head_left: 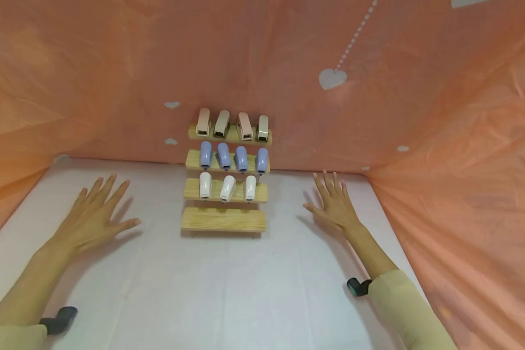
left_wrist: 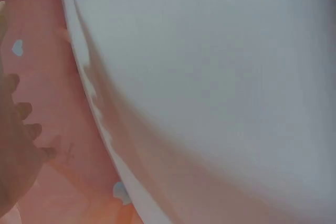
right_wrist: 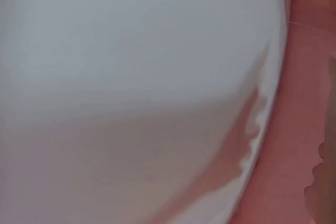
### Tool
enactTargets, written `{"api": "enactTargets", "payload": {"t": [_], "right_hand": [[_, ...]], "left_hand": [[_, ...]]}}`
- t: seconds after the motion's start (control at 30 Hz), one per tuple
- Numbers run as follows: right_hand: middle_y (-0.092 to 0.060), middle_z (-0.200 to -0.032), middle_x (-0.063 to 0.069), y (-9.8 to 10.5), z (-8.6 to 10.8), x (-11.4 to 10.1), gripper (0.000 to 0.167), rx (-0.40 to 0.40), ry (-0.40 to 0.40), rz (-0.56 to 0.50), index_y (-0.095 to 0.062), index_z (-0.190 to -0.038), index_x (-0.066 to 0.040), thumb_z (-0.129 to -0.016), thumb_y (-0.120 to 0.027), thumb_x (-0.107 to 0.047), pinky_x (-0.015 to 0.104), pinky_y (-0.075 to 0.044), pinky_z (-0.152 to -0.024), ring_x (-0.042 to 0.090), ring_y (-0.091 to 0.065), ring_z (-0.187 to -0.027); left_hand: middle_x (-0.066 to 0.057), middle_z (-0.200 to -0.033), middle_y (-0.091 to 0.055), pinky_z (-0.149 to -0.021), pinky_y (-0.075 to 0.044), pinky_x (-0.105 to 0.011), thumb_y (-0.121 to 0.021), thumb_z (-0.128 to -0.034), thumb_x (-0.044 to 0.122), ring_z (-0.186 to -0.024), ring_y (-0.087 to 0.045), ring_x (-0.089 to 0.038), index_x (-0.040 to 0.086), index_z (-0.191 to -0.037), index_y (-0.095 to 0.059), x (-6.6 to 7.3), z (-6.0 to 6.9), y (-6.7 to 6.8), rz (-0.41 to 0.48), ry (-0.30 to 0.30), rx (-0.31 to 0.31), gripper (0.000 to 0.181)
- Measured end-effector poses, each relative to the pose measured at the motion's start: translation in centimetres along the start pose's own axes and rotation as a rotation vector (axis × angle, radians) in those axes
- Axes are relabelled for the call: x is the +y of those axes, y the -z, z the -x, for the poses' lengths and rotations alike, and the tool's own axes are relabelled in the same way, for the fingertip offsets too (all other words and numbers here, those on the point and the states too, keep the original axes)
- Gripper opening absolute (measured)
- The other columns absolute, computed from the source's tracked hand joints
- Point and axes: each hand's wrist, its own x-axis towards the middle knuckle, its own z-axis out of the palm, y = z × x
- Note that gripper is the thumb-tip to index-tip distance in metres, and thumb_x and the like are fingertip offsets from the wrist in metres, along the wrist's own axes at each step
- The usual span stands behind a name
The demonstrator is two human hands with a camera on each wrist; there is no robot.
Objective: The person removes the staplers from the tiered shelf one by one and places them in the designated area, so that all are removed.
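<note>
A wooden stepped rack stands at the back middle in the head view. Its top step bears pink and grey-beige staplers, the second several blue staplers, the third three white staplers; the lowest step is bare. Left of the rack, the left hand is spread with straight fingers, holding nothing. The right hand, right of the rack, is also spread and holds nothing. The left hand shows at the left wrist view's left edge, the right hand at the right wrist view's right edge.
A white tabletop extends below the rack and both hands. Orange-pink sheeting with white hearts encloses the back and sides. Dark devices sit at the left wrist and right wrist. Hand shadows fall on the table.
</note>
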Motion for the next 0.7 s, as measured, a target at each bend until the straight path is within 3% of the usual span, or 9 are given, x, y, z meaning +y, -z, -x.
{"api": "enactTargets", "payload": {"t": [0.23, 0.43, 0.53, 0.7], "right_hand": [[-0.014, -0.163, 0.019, 1.2, -1.3, -0.6, 0.092, 0.059, 0.064, 0.002, -0.017, -0.161, -0.017, -0.091, -0.055, -0.063, 0.060, -0.007, -0.119, 0.045, -0.009, -0.148], [-0.016, -0.163, 0.020, 1.9, -2.4, -1.3, 0.090, 0.098, 0.122, -0.016, -0.015, -0.161, -0.018, -0.093, -0.049, -0.066, 0.061, -0.013, -0.117, 0.044, -0.013, -0.148], [-0.016, -0.163, 0.019, 2.4, -3.0, -1.8, 0.089, 0.121, 0.150, -0.035, -0.016, -0.161, -0.017, -0.094, -0.047, -0.067, 0.061, -0.015, -0.117, 0.043, -0.014, -0.148], [-0.017, -0.163, 0.017, 3.2, -4.1, -2.6, 0.091, 0.140, 0.184, -0.050, -0.016, -0.161, -0.016, -0.094, -0.040, -0.073, 0.059, -0.016, -0.118, 0.039, -0.012, -0.149]], "left_hand": [[-0.024, -0.162, -0.016, -0.118, -0.007, -0.059, -0.075, -0.0832, 0.050, -0.148, -0.013, -0.044, 0.013, -0.160, -0.021, 0.5, -1.0, 0.1, 0.058, -0.085, 0.082, 0.101], [-0.013, -0.163, -0.020, -0.098, -0.031, -0.073, -0.080, -0.0822, 0.039, -0.146, -0.022, -0.040, 0.022, -0.159, -0.027, 1.3, -2.0, -0.1, 0.201, -0.099, 0.108, 0.094], [-0.008, -0.163, -0.021, -0.091, -0.035, -0.073, -0.081, -0.0820, 0.035, -0.144, -0.026, -0.040, 0.022, -0.157, -0.031, 2.0, -2.3, -0.4, 0.252, -0.110, 0.116, 0.092], [-0.003, -0.163, -0.022, -0.096, -0.034, -0.071, -0.083, -0.0813, 0.030, -0.144, -0.029, -0.039, 0.025, -0.156, -0.033, 2.7, -2.8, -0.6, 0.317, -0.119, 0.132, 0.090]]}}
